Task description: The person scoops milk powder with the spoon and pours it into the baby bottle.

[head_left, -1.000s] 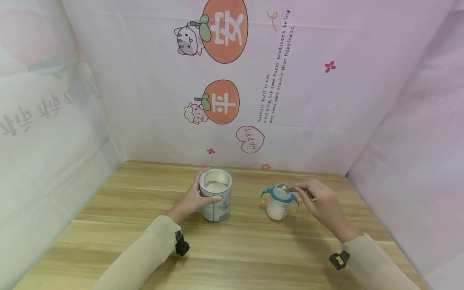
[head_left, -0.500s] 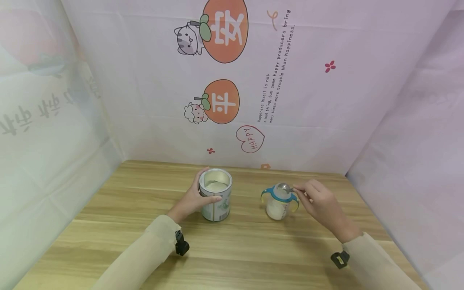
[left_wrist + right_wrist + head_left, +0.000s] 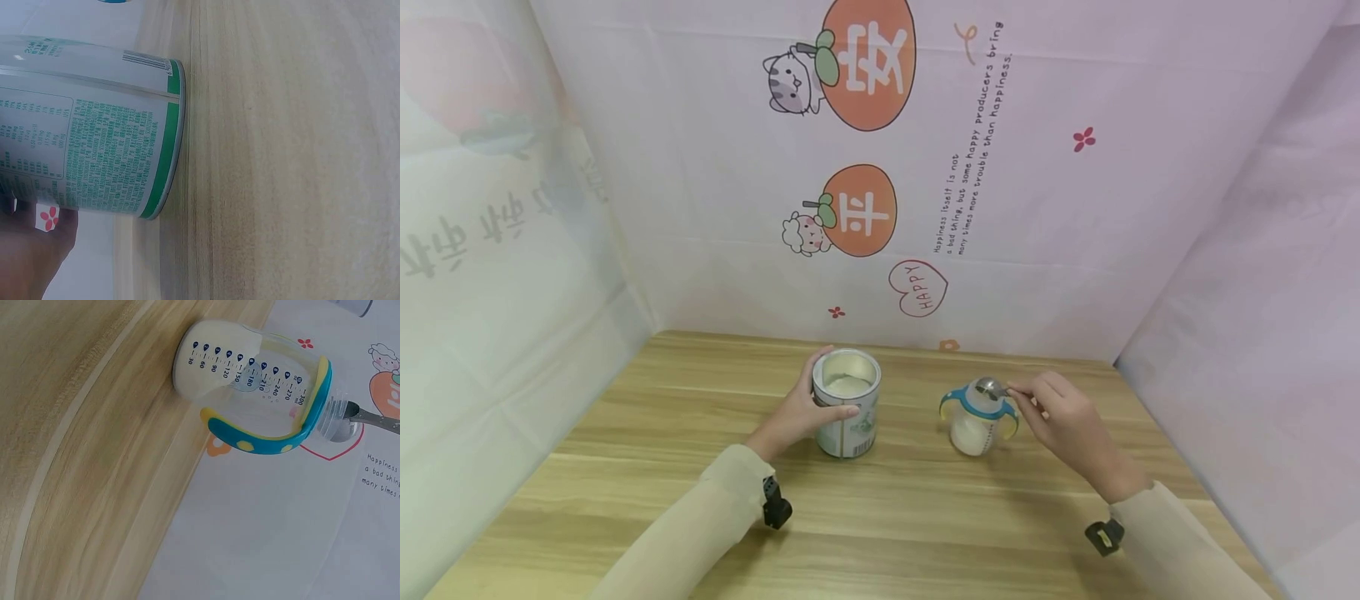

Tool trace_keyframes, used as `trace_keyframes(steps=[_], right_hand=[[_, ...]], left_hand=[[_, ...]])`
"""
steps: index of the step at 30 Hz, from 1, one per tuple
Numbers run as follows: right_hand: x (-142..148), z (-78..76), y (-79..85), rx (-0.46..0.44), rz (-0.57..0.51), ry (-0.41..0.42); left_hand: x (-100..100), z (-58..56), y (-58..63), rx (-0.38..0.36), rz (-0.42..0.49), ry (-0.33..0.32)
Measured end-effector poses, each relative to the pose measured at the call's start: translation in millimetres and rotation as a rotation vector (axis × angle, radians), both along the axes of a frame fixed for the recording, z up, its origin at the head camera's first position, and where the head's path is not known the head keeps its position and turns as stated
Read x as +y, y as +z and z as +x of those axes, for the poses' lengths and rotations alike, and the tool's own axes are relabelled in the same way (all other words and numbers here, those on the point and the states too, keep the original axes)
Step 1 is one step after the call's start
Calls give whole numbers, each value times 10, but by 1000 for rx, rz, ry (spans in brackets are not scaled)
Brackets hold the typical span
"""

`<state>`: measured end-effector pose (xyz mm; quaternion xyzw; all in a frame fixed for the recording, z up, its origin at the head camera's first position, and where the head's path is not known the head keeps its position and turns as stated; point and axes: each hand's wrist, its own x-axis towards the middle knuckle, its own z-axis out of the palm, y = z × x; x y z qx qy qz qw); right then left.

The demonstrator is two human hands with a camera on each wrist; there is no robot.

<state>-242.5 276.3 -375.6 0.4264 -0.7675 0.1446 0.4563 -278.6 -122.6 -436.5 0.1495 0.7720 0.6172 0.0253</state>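
Note:
My left hand [image 3: 797, 421] grips an open milk powder tin [image 3: 856, 435], thumb across its front and fingers round the far side. Pale powder [image 3: 847, 386] shows inside it. In the left wrist view, green print covers the tin [image 3: 112, 131], which stands on the table. At the right, my right hand [image 3: 1066, 421] pinches a metal spoon [image 3: 990, 386] by its handle. The spoon's bowl is over the mouth of an upright baby bottle [image 3: 972, 435]. Blue and yellow handles [image 3: 256, 440] ring the bottle's neck. White contents fill the lower part of the bottle [image 3: 219, 359].
Both things stand on a wood-grain table [image 3: 895, 525]. A printed white cloth [image 3: 1022, 300] hangs close behind them, with more cloth at left and right. Each sleeve has a black wrist camera [image 3: 777, 504] strapped on.
The spoon's bowl has risen slightly and turned over at the bottle's mouth, with a small shift of the right hand. The left hand and tin have stayed in place.

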Motion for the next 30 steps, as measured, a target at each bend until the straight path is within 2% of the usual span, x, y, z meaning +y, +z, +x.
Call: trace_keyframes(steps=[13, 19, 23, 27, 28, 30], right_hand=[[40, -2, -2, -12, -24, -33], [61, 9, -20, -84, -92, -23], [56, 15, -13, -118, -139, -24], [54, 25, 2, -183, -194, -77], [55, 25, 2, -201, -210, -95], [53, 31, 7, -237, -237, -136]], left_hand=[[3, 9, 8, 2, -21, 6], [10, 13, 4, -3, -11, -3], [15, 52, 64, -9, 13, -17], [5, 50, 67, -14, 27, -25], [0, 20, 26, -8, 26, -24], [-1, 22, 23, -3, 24, -19]])
